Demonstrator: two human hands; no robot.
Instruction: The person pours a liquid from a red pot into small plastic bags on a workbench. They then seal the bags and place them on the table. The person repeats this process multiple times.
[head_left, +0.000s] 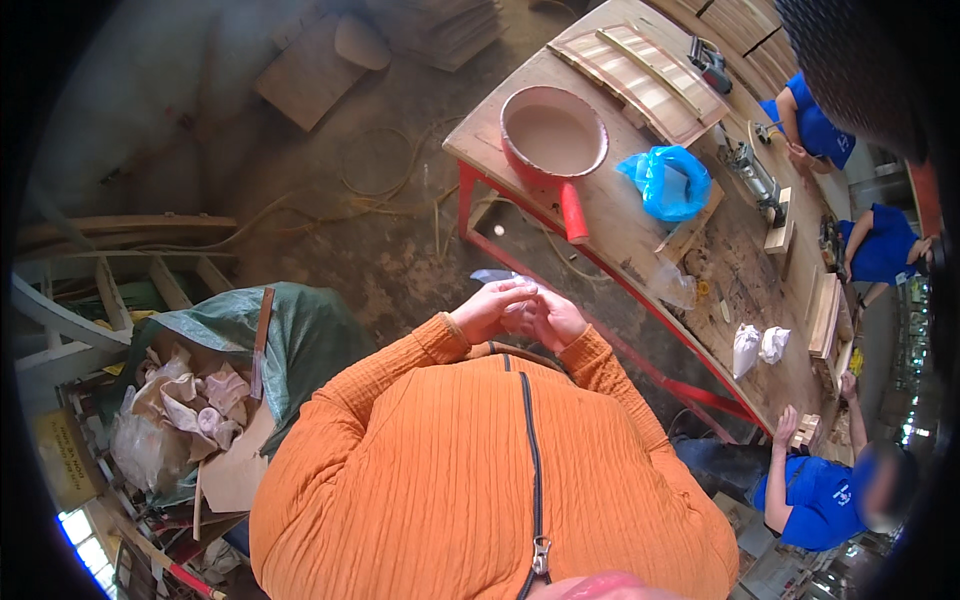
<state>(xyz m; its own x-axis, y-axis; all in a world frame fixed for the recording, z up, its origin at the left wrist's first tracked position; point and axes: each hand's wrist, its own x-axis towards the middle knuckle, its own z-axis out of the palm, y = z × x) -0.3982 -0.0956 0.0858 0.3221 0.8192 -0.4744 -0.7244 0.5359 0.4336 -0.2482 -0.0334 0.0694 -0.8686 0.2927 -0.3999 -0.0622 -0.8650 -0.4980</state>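
Note:
Close in front of my chest, my left hand and my right hand come together. Between them is a small, crumpled, thin whitish plastic bag, part of it sticking up past the fingers. Both hands are closed on it. What the bag contains, if anything, is covered by the fingers. Nearest to my right hand is the wooden worktable with its red metal frame. On it stand a red pan with a long handle, holding something pale brown, and an open blue plastic bag.
Two small white bags, a clear plastic bag, a power tool and a slatted wooden panel lie on the table. Co-workers in blue shirts stand along its far side. Left of me is a green sack with scraps; hoses cross the floor.

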